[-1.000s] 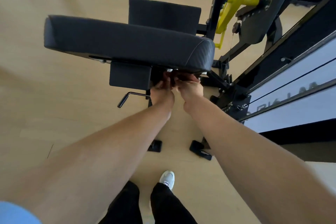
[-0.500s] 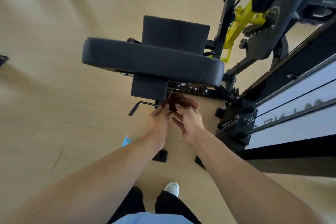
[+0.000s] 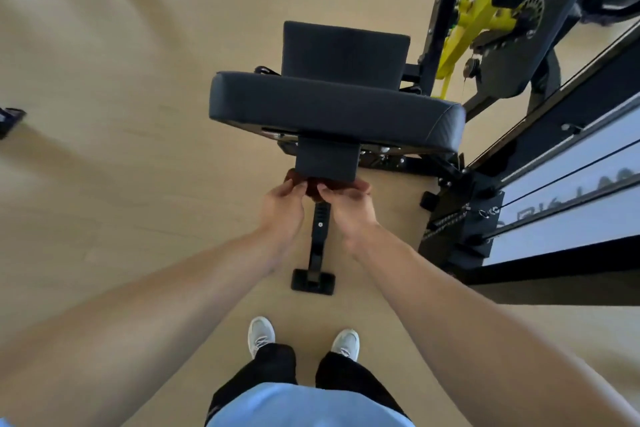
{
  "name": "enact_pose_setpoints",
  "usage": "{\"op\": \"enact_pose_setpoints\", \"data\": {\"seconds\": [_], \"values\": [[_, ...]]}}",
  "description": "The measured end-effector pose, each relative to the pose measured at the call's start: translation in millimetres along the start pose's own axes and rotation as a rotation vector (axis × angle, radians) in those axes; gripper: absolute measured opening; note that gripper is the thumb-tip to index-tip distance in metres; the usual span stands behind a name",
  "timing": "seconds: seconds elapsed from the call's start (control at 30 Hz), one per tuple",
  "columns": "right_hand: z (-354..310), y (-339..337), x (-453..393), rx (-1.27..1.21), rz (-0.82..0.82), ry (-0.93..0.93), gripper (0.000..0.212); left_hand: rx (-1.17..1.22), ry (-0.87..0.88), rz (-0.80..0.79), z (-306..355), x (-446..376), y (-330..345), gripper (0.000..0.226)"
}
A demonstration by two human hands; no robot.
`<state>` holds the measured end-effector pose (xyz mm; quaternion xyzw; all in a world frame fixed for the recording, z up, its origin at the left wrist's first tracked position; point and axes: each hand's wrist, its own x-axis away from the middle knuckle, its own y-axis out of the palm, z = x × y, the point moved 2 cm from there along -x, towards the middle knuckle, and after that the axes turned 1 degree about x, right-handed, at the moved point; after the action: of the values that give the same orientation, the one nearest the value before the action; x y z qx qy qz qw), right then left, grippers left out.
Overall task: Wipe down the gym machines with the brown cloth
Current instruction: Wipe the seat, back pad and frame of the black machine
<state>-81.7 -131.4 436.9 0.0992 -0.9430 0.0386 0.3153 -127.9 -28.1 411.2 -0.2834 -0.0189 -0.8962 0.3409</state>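
We record both hands raised in front of the body, meeting at the lower front of a gym machine. The left hand (image 3: 282,206) and the right hand (image 3: 349,204) sit close together, their fingertips almost touching. Between them is the brown cloth (image 3: 311,188), bunched small and mostly hidden; only a dark reddish-brown fold shows at the fingers and just under the small black block (image 3: 327,163) that hangs below the seat pad (image 3: 332,107). Fingers of both hands are curled inward and pinch the cloth from either side; the cloth lies against the bottom edge of that block.

The seat pad is black, padded, and lies across the view above the hands. Behind it stands a second, squarer black pad (image 3: 344,48). A black support post (image 3: 318,239) runs down from under the hands to a flat foot plate (image 3: 313,282) on the floor (image 3: 121,184), which is pale and wood-toned.

To the right we note the black frame with a yellow lever part (image 3: 474,15) and a cable (image 3: 568,172) running across a white panel (image 3: 571,215).

At the bottom of the view: two white shoes (image 3: 261,334), dark trousers (image 3: 273,367), and the edge of a light blue shirt (image 3: 304,406).
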Motion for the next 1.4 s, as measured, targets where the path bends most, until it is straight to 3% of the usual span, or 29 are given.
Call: {"op": "enact_pose_setpoints", "data": {"seconds": [0.13, 0.2, 0.27, 0.47, 0.63, 0.8, 0.93, 1.0, 1.13, 1.23, 1.4], "values": [[-5.8, -3.4, 7.5, 0.117, 0.076, -0.092, 0.029, -0.097, 0.043, -0.109, -0.1, -13.4, -8.5, 0.026], [2.7, -12.6, 19.9, 0.141, 0.124, -0.169, 0.019, -0.083, 0.078, -0.147, -2.1, 0.7, -16.7, 0.023], [7.3, -14.8, 31.9, 0.162, 0.170, -0.229, 0.023, -0.045, 0.104, -0.217, -1.7, 12.8, -25.9, 0.023], [15.0, -3.1, 20.7, 0.158, 0.245, -0.266, 0.023, -0.113, 0.121, -0.302, 7.4, -0.3, -29.8, 0.009], [20.9, -3.6, 3.6, 0.181, 0.138, -0.231, 0.015, -0.248, 0.123, -0.381, 7.7, -19.9, -25.4, 0.031], [29.3, -22.1, -0.9, 0.005, 0.047, -0.208, 0.018, -0.234, 0.190, -0.287, 8.9, -20.9, -19.3, 0.026], [27.3, -23.3, -4.8, -0.387, 0.007, 0.045, 0.009, -0.156, 0.195, -0.214, 1.1, -5.8, -11.0, 0.029], [22.7, -21.9, -5.2, -0.464, -0.072, 0.134, 0.012, -0.101, 0.186, -0.160, -2.8, -0.1, -8.5, 0.032], [16.6, -30.1, 8.8, -0.331, -0.151, 0.140, 0.018, 0.027, 0.224, -0.055, -3.6, 27.3, -6.9, 0.025], [13.1, -37.8, 23.0, -0.251, -0.184, 0.086, 0.012, 0.096, 0.277, -0.017, -5.8, 46.4, -8.1, 0.020], [7.1, -37.5, 23.2, -0.093, -0.063, 0.010, 0.008, 0.124, 0.254, 0.032, -4.9, 42.6, -7.7, 0.029]]}}
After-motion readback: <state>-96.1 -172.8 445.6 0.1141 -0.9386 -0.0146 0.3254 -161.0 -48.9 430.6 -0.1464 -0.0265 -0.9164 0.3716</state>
